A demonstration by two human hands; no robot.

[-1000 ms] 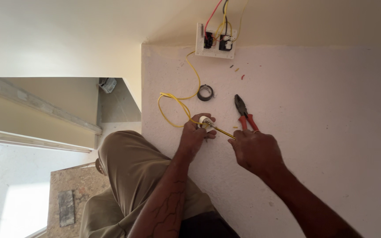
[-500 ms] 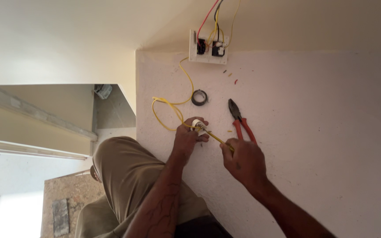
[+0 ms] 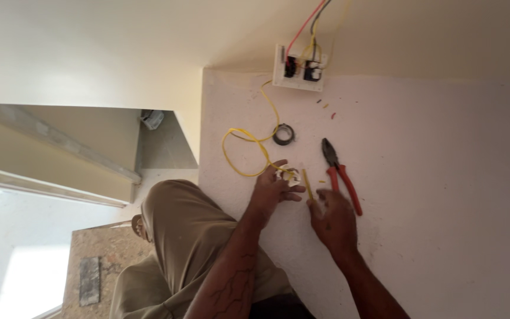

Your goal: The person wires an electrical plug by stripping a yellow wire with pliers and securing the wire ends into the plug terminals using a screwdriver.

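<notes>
Both hands are kept low on the white surface (image 3: 444, 195), close to each other but not touching. A small white fitting (image 3: 292, 176) is covered by the left hand (image 3: 271, 190), with the fingers curled loosely over it; how firmly it is gripped cannot be told. A short piece of yellow wire (image 3: 307, 184) is pinched at its lower end by the fingertips of the right hand (image 3: 333, 218) (the rest of this hand is half closed), and the piece stands between the two hands. From under the left hand a long yellow wire (image 3: 244, 142) is seen, looping away and up to a white switch plate (image 3: 300, 68) far above both hands. A roll of black tape (image 3: 283, 134) lies just above the left hand. Red-handled pliers (image 3: 340, 172) are laid just above the right hand, almost touching it.
</notes>
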